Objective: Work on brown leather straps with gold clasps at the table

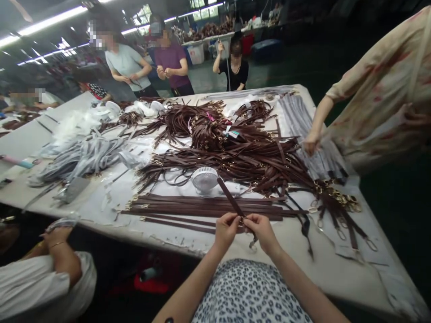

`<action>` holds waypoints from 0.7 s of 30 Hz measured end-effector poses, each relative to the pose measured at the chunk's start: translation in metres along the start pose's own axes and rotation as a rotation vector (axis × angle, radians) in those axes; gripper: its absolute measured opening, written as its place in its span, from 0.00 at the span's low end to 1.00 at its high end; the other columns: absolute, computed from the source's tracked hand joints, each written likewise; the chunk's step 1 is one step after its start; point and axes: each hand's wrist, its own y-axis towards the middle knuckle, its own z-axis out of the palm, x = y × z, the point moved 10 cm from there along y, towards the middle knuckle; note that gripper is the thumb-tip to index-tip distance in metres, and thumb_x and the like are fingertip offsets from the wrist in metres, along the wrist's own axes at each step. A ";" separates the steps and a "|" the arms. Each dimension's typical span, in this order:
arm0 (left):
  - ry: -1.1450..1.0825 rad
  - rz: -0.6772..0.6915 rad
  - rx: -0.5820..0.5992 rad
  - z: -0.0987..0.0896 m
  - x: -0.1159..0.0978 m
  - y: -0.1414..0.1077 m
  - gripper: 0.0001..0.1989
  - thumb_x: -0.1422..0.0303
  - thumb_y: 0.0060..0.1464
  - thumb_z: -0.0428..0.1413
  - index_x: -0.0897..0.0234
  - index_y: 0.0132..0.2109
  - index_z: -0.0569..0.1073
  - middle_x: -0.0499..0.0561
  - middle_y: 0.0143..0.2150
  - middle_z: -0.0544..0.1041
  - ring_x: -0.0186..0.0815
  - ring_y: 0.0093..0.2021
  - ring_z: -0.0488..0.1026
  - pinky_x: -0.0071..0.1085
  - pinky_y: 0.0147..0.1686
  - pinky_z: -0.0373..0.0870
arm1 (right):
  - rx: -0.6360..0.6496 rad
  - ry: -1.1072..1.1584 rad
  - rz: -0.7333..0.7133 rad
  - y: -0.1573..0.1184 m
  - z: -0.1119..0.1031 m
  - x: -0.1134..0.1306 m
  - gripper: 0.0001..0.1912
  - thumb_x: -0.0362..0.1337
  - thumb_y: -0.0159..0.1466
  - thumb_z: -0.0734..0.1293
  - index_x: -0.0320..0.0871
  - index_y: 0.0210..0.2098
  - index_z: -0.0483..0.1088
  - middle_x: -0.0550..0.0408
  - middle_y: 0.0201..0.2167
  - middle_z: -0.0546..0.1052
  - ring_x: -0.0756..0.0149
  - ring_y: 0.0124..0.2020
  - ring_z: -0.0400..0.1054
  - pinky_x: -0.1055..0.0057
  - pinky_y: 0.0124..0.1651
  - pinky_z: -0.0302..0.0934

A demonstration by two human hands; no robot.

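Between my two hands is a brown leather strap, its long part slanting up and to the left past the small fan. My left hand pinches the strap from the left side. From the right, my right hand pinches it close by, fingertips almost meeting the left ones. A metal clasp hangs on a short end below my fingers. Just beyond my hands, several brown straps lie side by side on the white table. Exactly what my fingertips press on is too small to make out.
A white fan stands before a large heap of brown straps. Straps in clear plastic lie left, more wrapped ones right. A person's hand reaches in from the right; another person sits at left. Several people stand beyond.
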 end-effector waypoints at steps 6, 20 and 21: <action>-0.010 0.044 -0.005 -0.003 -0.005 -0.006 0.08 0.65 0.58 0.60 0.65 0.36 0.82 0.53 0.32 0.81 0.35 0.33 0.77 0.27 0.33 0.72 | 0.011 0.020 -0.003 -0.005 0.002 -0.003 0.19 0.49 0.47 0.77 0.38 0.23 0.74 0.53 0.19 0.76 0.70 0.19 0.64 0.74 0.25 0.56; -0.068 -0.023 0.029 0.006 -0.004 -0.005 0.13 0.59 0.58 0.60 0.66 0.38 0.82 0.51 0.30 0.76 0.33 0.28 0.75 0.27 0.28 0.73 | 0.018 0.063 0.071 -0.008 -0.001 -0.006 0.19 0.49 0.48 0.75 0.40 0.21 0.70 0.53 0.19 0.74 0.72 0.19 0.62 0.74 0.24 0.54; -0.069 -0.025 0.034 0.006 -0.005 -0.005 0.13 0.60 0.57 0.60 0.66 0.37 0.83 0.51 0.30 0.76 0.33 0.29 0.75 0.26 0.28 0.72 | 0.013 0.058 0.079 -0.006 -0.002 -0.008 0.19 0.49 0.48 0.75 0.40 0.21 0.70 0.54 0.19 0.74 0.72 0.19 0.61 0.74 0.24 0.54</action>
